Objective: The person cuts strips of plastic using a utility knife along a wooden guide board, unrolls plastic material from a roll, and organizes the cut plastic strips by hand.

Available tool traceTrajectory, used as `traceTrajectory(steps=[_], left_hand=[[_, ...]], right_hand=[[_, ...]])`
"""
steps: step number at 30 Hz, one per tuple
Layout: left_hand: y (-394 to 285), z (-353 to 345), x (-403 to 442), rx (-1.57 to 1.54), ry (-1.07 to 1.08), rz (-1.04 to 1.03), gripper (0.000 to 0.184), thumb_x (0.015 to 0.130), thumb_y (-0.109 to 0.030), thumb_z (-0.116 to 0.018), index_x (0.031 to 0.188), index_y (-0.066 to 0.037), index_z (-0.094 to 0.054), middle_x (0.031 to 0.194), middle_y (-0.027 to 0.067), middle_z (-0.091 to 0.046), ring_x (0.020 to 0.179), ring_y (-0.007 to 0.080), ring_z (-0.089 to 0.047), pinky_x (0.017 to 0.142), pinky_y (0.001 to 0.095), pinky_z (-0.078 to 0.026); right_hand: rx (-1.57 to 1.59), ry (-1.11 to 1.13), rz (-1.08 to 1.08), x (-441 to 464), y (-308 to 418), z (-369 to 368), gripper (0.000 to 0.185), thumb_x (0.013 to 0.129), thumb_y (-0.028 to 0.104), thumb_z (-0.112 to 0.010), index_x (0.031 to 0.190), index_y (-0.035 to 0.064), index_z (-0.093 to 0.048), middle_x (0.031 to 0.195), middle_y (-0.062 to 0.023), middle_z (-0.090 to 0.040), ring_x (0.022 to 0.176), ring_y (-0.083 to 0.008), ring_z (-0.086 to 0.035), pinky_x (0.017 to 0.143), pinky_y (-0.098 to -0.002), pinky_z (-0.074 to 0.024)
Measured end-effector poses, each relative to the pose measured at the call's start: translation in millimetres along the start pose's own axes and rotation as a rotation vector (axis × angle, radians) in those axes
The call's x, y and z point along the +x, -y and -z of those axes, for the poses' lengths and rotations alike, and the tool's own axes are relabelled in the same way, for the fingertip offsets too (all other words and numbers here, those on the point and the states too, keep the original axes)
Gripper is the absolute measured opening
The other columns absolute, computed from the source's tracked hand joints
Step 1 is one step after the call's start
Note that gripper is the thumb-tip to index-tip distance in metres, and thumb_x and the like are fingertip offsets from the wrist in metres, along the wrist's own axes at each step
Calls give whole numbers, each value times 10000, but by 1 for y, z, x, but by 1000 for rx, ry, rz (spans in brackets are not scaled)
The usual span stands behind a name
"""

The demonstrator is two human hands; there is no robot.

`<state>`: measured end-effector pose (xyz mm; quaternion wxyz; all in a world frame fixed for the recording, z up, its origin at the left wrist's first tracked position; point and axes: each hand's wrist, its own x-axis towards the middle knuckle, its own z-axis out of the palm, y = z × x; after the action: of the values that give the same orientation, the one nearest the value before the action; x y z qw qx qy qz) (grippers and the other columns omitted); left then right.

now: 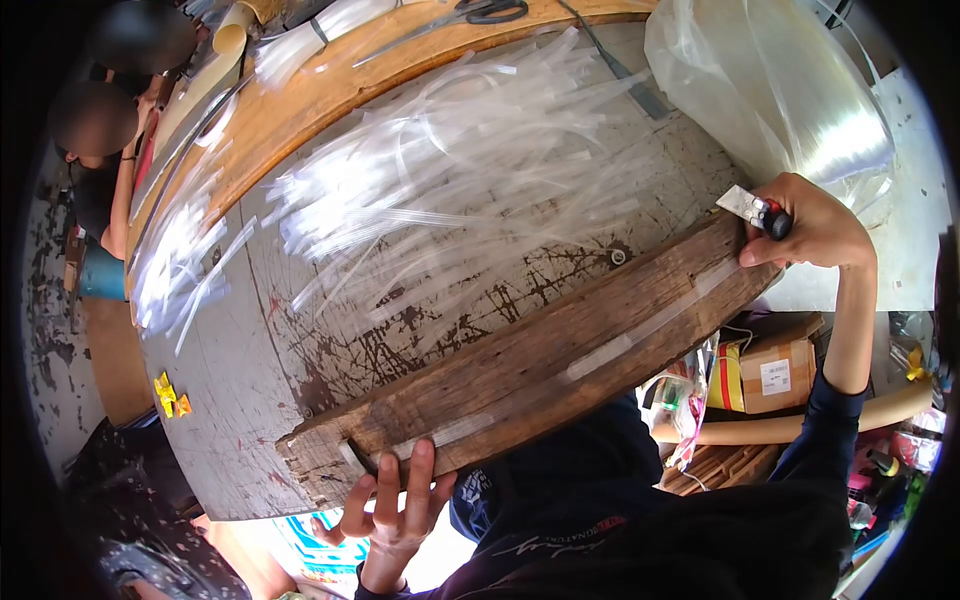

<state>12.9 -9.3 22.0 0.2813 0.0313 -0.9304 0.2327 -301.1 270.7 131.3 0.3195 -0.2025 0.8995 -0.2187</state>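
A long, worn wooden board point(540, 340) lies slantwise along the near edge of the table. Strips of clear plastic point(600, 355) run lengthwise on its top. At the board's right end my right hand point(815, 225) is closed around a cutter point(745, 205) with a flat metal blade and a red and black grip. Its thumb reaches down to the board's end. My left hand point(395, 510) rests its spread fingertips on the board's near edge at the left, beside a small metal piece point(355, 457) set in the wood. The left hand grips nothing.
A heap of clear plastic strips point(430, 150) covers the table's far side. Scissors point(470, 15) lie on a wooden ledge. A large clear plastic roll point(770, 90) stands at the back right. Yellow scraps point(168, 395) lie at the left; a person point(100, 180) sits beyond. Below right is a cardboard box point(778, 375).
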Motion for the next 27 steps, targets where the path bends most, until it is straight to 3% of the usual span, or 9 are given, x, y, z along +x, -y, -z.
traceTrajectory(steps=[6, 16, 18, 25, 27], left_hand=[[1, 1, 1, -18, 21, 10, 375, 846, -544, -432, 1044, -302, -639, 1034, -62, -464, 962, 168, -373, 1002, 541, -14], [-4, 0, 3, -24, 13, 66, 365, 838, -553, -436, 1033, -320, -639, 1004, -62, -462, 977, 179, -359, 1009, 533, 0], [-4, 0, 6, -4, -21, 25, 349, 817, -497, -462, 945, -229, -646, 935, -4, -459, 994, 224, -368, 1019, 541, -37], [-12, 6, 27, -134, -108, 133, 375, 838, -493, -424, 905, -207, -657, 900, 2, -507, 1037, 230, -391, 1027, 534, -38], [-20, 15, 36, -150, 77, 171, 427, 846, -521, -439, 984, -189, -670, 972, 11, -574, 1078, 229, -429, 1011, 593, -26]], right_hand=[[-86, 33, -126, 2, 13, 2, 247, 609, 165, -775, 614, 23, -573, 469, -23, -528, 404, -83, -502, 376, -218, -355], [-92, 46, -108, 3, 12, 2, 260, 609, 171, -774, 582, 24, -561, 451, -22, -521, 393, -83, -500, 368, -218, -354], [-93, 34, -98, 2, 13, 1, 259, 608, 170, -774, 588, 21, -563, 454, -23, -525, 397, -81, -504, 369, -219, -355], [-52, 27, -111, 1, 13, 1, 234, 619, 147, -769, 620, 12, -577, 459, -28, -529, 401, -81, -510, 371, -219, -354], [-70, 31, -78, 1, 12, 0, 218, 633, 135, -760, 634, 8, -583, 460, -25, -529, 400, -81, -508, 373, -219, -354]])
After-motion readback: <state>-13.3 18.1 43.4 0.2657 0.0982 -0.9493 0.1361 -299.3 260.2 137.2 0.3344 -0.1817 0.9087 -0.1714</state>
